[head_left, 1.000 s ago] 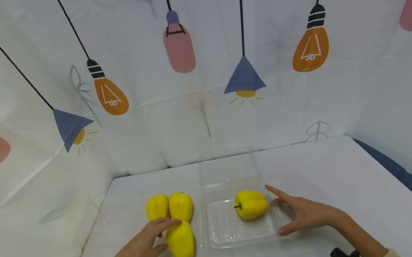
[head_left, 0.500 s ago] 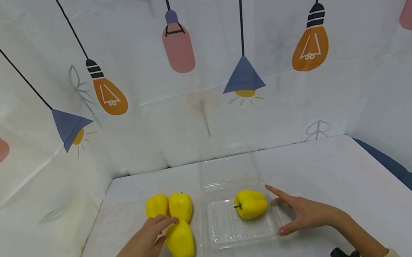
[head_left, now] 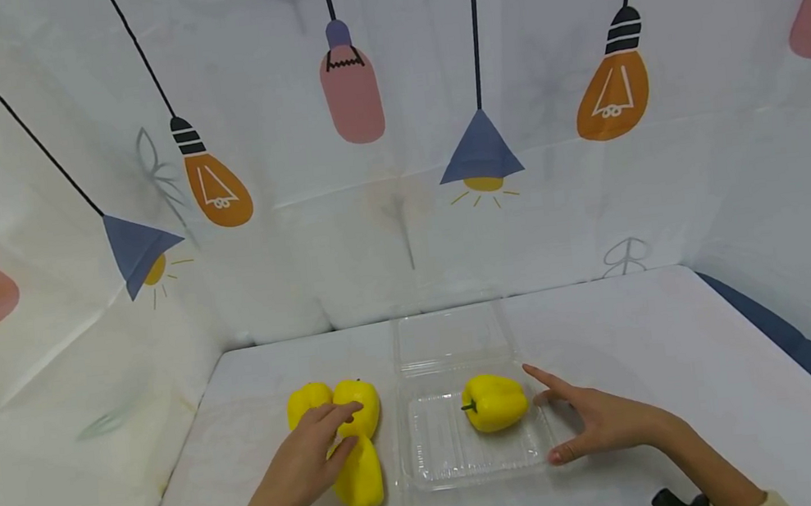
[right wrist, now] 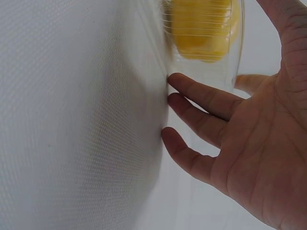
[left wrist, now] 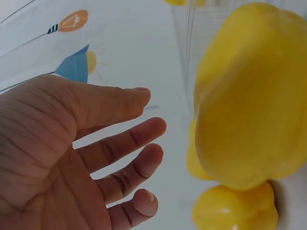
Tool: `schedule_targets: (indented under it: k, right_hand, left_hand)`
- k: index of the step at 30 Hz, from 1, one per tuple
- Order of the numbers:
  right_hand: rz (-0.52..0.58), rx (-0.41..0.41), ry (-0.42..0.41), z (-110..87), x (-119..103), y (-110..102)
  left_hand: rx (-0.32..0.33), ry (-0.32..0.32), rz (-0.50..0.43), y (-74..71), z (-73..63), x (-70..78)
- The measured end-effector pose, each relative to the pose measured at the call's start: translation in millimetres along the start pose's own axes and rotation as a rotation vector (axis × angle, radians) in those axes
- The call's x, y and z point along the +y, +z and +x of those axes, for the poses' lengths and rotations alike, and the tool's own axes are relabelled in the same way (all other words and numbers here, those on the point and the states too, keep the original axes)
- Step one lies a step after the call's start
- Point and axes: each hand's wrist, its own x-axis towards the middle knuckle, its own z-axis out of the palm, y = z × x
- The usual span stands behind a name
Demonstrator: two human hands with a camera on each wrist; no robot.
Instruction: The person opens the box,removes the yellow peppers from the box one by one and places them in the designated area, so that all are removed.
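Three yellow bell peppers sit close together left of the clear plastic clamshell container (head_left: pixel 434 449). My left hand (head_left: pixel 296 470) hovers over them, partly covering the near pepper (head_left: pixel 363 488) and the back right pepper (head_left: pixel 368 405); the back left pepper (head_left: pixel 307 397) shows behind. In the left wrist view, its fingers are relaxed with nothing between them, apart from the large pepper (left wrist: pixel 249 100). A yellow bell pepper (head_left: pixel 495 402) lies on its side in the container, stem to the left. My right hand (head_left: pixel 608 420) is spread at the container's right side, its fingertips resting on the table in the right wrist view.
The container's lid (head_left: pixel 451 337) lies folded back toward the rear of the white table (head_left: pixel 607 331). A white curtain (head_left: pixel 403 228) printed with lamps and bulbs hangs behind and at both sides. Dark straps show near both wrists.
My left hand has moved forward and right from beside the near pepper, rising over the group. The right hand, container and peppers have stayed in place.
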Motion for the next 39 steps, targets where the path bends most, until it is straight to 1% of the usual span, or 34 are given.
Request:
schedule_targets:
  k: [3, 7, 14, 20, 22, 26, 30, 34, 39]
  right_hand:
    - [0.003, 0.0, 0.0, -0.2, 0, 0]
    - [-0.008, 0.005, -0.003, -0.7, -1, 0]
    - [-0.026, 0.013, -0.014, -1.1, -1, 0]
    - [-0.034, 0.014, -0.014, -1.4, -1, 0]
    - [-0.037, 0.014, -0.016, -1.4, -1, 0]
    - [-0.038, 0.015, -0.018, -1.3, -1, 0]
    - [-0.037, 0.015, -0.018, -1.3, -2, 0]
    - [-0.034, 0.013, -0.013, -1.6, -2, 0]
    - [-0.025, 0.009, -0.012, -1.9, -2, -1]
  left_hand:
    - [-0.004, -0.007, -0.029, 2.2, 4.5, 6.5]
    - [0.002, 0.01, -0.057, 5.4, 9.6, 12.3]
    - [0.015, 0.018, -0.036, 16.1, 17.1, 19.3]
    - [0.019, 0.025, -0.044, 24.4, 22.7, 29.6]
    - [0.024, 0.023, -0.032, 26.5, 24.4, 33.3]
    - [0.012, 0.022, -0.027, 31.7, 28.1, 40.0]
    - [0.0, 0.051, -0.047, 37.5, 32.0, 46.0]
    - [-0.006, 0.071, -0.04, 42.9, 35.8, 52.5]
    - [-0.025, 0.043, -0.043, 47.8, 40.3, 61.1]
